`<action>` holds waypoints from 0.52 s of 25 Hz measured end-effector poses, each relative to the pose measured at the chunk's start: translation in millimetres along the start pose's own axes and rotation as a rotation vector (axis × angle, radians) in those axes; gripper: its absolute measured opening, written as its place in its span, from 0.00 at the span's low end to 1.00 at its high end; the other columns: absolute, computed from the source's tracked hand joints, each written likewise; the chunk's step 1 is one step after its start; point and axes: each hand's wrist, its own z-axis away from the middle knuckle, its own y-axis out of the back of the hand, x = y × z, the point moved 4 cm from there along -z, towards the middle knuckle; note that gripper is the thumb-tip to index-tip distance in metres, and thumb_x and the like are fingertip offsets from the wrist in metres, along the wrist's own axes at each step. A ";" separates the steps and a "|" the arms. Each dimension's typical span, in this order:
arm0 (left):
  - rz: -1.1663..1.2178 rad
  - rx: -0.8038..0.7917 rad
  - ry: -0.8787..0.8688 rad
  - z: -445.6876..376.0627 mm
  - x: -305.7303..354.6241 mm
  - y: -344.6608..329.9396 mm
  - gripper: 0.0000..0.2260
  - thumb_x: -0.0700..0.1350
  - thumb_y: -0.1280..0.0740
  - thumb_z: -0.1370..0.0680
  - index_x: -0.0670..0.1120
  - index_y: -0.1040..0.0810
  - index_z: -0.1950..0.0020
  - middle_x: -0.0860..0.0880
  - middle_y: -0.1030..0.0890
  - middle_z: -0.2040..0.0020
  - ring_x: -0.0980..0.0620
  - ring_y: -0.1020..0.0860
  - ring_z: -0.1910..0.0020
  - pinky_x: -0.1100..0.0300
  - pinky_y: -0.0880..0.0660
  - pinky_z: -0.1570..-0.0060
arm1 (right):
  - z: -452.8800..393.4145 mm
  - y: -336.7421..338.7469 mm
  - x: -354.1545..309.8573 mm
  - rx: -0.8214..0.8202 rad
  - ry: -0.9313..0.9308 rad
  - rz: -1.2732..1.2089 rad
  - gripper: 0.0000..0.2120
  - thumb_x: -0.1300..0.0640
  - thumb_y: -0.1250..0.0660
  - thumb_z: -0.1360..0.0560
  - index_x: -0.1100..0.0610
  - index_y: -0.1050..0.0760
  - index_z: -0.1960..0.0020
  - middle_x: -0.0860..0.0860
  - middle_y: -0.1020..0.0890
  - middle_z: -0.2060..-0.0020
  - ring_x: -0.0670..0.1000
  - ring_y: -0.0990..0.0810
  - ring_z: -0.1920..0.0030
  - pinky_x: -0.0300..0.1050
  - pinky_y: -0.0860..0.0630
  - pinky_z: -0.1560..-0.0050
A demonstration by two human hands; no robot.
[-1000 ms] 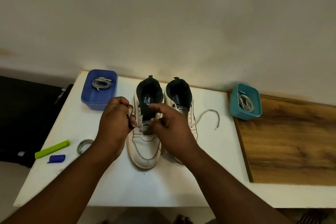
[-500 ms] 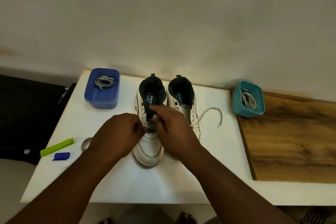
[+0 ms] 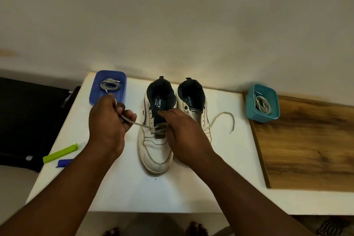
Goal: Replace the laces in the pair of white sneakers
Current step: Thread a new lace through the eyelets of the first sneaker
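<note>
Two white sneakers stand side by side on the white table (image 3: 134,193), toes toward me. The left sneaker (image 3: 155,151) has a grey lace (image 3: 140,125) threaded through its lowest eyelets. My left hand (image 3: 109,124) grips one end of that lace and holds it taut out to the left of the shoe. My right hand (image 3: 183,134) rests over the left sneaker's right eyelet row, fingers curled at the lace; what they pinch is hidden. It also covers part of the right sneaker (image 3: 193,99). The lace's other end (image 3: 226,119) loops on the table to the right.
A blue tub (image 3: 95,97) with a coiled grey lace sits at the back left. A teal tub (image 3: 251,109) holding laces stands at the back right by a wooden board (image 3: 310,149). A green clip (image 3: 60,153) and a blue cap (image 3: 64,163) lie at the left edge.
My left hand has moved left and back from the shoe's tongue, drawing the grey lace out through the eyelet until it is taut. My right hand has stayed on the shoe.
</note>
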 end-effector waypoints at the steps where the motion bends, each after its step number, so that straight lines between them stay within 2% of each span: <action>1: -0.225 0.002 -0.060 -1.1 0.0 1.9 0.08 0.50 0.38 0.17 0.49 0.27 0.54 0.50 0.25 0.64 0.54 0.27 0.69 0.58 0.26 0.61 | -0.3 -0.2 1.8 0.004 0.002 0.003 0.23 0.60 0.43 0.22 0.54 0.24 0.29 0.51 0.19 0.38 0.55 0.20 0.40 0.54 0.21 0.41; 3: -1.012 -0.129 -0.333 -4.9 -5.9 2.6 0.10 0.54 0.32 0.20 0.50 0.26 0.47 0.51 0.23 0.56 0.53 0.24 0.61 0.58 0.29 0.60 | -0.7 -0.3 2.9 0.005 0.006 0.018 0.24 0.60 0.43 0.22 0.53 0.24 0.29 0.51 0.19 0.38 0.55 0.20 0.39 0.54 0.21 0.40; 4: -1.296 -0.222 -0.434 -3.1 -13.4 1.7 0.11 0.55 0.30 0.22 0.50 0.25 0.47 0.51 0.22 0.54 0.52 0.23 0.57 0.58 0.30 0.59 | -0.6 -0.3 2.6 0.004 0.005 0.021 0.23 0.60 0.43 0.22 0.53 0.24 0.29 0.51 0.19 0.37 0.54 0.20 0.39 0.54 0.21 0.39; 5: -1.454 -0.303 -0.469 -1.7 -20.2 1.6 0.11 0.56 0.29 0.23 0.51 0.24 0.47 0.52 0.21 0.53 0.52 0.22 0.54 0.59 0.30 0.57 | -0.6 0.4 1.9 0.006 0.007 0.019 0.24 0.60 0.43 0.22 0.53 0.23 0.29 0.51 0.19 0.37 0.54 0.20 0.39 0.54 0.21 0.39; 9: -1.540 -0.356 -0.461 -0.1 -23.7 -1.5 0.11 0.55 0.29 0.22 0.51 0.20 0.46 0.51 0.18 0.50 0.51 0.21 0.50 0.59 0.29 0.52 | -0.5 6.7 2.7 0.032 0.022 -0.013 0.26 0.68 0.39 0.24 0.54 0.23 0.29 0.52 0.22 0.31 0.54 0.21 0.35 0.52 0.21 0.37; 11: -1.509 -0.366 -0.451 -3.8 -23.4 0.5 0.09 0.54 0.30 0.21 0.50 0.19 0.46 0.50 0.17 0.50 0.50 0.21 0.50 0.58 0.27 0.50 | -0.1 9.9 5.3 0.055 -0.017 -0.005 0.28 0.70 0.35 0.24 0.50 0.25 0.27 0.50 0.30 0.25 0.54 0.22 0.35 0.47 0.20 0.42; 13: -1.517 -0.374 -0.451 -5.2 -25.1 3.5 0.07 0.52 0.33 0.19 0.51 0.19 0.46 0.50 0.18 0.50 0.50 0.21 0.50 0.57 0.27 0.50 | 1.0 8.6 7.7 0.050 -0.064 0.047 0.29 0.69 0.34 0.24 0.46 0.26 0.27 0.50 0.36 0.22 0.56 0.22 0.35 0.48 0.19 0.45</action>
